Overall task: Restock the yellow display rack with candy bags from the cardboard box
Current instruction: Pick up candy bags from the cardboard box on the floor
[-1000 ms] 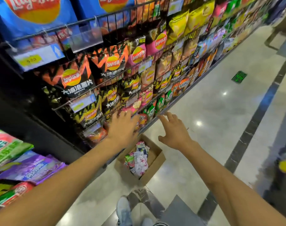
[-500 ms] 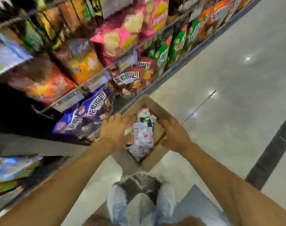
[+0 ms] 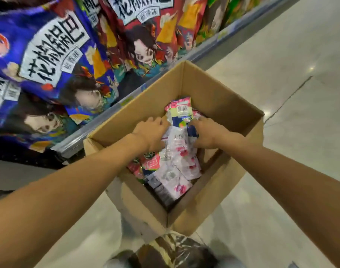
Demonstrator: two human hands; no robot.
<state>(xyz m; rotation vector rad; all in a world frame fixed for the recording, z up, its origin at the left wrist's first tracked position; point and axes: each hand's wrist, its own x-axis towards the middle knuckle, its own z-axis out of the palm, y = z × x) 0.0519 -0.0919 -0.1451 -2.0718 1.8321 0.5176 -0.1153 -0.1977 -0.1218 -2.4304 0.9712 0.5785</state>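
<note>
An open cardboard box (image 3: pixel 219 88) stands on the floor beside the bottom shelf. Inside lies a heap of candy bags (image 3: pixel 176 167), mostly white and pink with barcodes, some dark blue. Both hands are down in the box. My left hand (image 3: pixel 150 133) presses against the left side of the heap, fingers curled around the bags. My right hand (image 3: pixel 206 133) closes on the right side of the same bags. One pink and green bag (image 3: pixel 179 111) stands up between the two hands. The yellow display rack is out of view.
Large blue snack bags (image 3: pixel 49 60) and red snack bags (image 3: pixel 146 35) fill the bottom shelf at the left, close to the box. Polished light floor (image 3: pixel 291 84) stretches to the right. My patterned clothing (image 3: pixel 173 250) shows at the bottom edge.
I have bent down toward the floor. Both hands dropped from the air near the shelves to the box rim, then into the box and onto the candy bags.
</note>
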